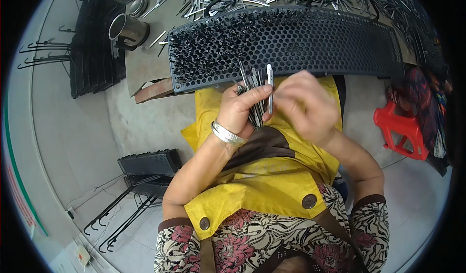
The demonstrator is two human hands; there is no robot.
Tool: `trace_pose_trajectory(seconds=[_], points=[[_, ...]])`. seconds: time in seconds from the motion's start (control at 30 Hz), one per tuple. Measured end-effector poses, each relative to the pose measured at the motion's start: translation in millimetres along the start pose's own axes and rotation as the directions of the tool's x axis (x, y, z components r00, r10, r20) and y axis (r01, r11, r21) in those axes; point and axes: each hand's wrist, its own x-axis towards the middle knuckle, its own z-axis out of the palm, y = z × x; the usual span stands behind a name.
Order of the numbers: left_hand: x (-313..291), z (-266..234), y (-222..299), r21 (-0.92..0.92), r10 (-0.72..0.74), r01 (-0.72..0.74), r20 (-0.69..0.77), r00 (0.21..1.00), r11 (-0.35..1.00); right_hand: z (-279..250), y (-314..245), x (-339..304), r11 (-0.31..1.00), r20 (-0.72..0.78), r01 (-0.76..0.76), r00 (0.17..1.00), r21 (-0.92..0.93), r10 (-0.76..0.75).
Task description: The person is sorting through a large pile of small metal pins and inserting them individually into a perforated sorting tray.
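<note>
A yellow apron (264, 185) covers the lap beneath both hands. The left hand (239, 109) is clenched around a bundle of metal pieces (253, 91). The right hand (303, 105) pinches one silver piece (270, 86), upright, just beside the bundle. A black perforated tray (310, 42) lies just beyond the fingertips.

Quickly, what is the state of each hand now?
Left hand: closed on a bundle of thin grey metal pieces.
Right hand: pinching one thin metal piece.

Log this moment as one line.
left hand: holds bundle of metal pieces | right hand: pinches one piece | perforated rack: partly filled
</note>
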Motion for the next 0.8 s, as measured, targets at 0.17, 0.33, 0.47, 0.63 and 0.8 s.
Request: trace_pose_trajectory(seconds=[0.17,0.33,0.47,0.63,0.8], points=[[-6.1,4.5,-3.6,0.175,0.019,-0.033,0.085,0.996,0.984,3.7,6.0,7.9,0.598,0.143,-0.609,0.753,0.522,0.642],[-6.8,2.3,-11.1,0.24,0.028,-0.033,0.021,0.999,0.97,2.1,11.3,3.1,0.626,0.168,-0.648,0.741,0.434,0.65],[-5.7,1.5,-15.6,0.158,0.072,-0.067,-0.025,0.997,0.985,-0.1,17.2,4.6,0.646,0.111,-0.645,0.737,0.408,0.666],[-6.9,-6.2,-17.1,0.118,0.072,-0.075,0.03,0.997,0.99,-1.2,42.6,35.4,0.888,-0.289,-0.404,0.842,0.221,0.455],[-10.7,-1.3,-19.5,0.128,0.03,-0.038,0.062,0.998,0.991,7.3,73.4,72.4,0.985,-0.367,-0.042,0.93,-0.169,-0.023]])
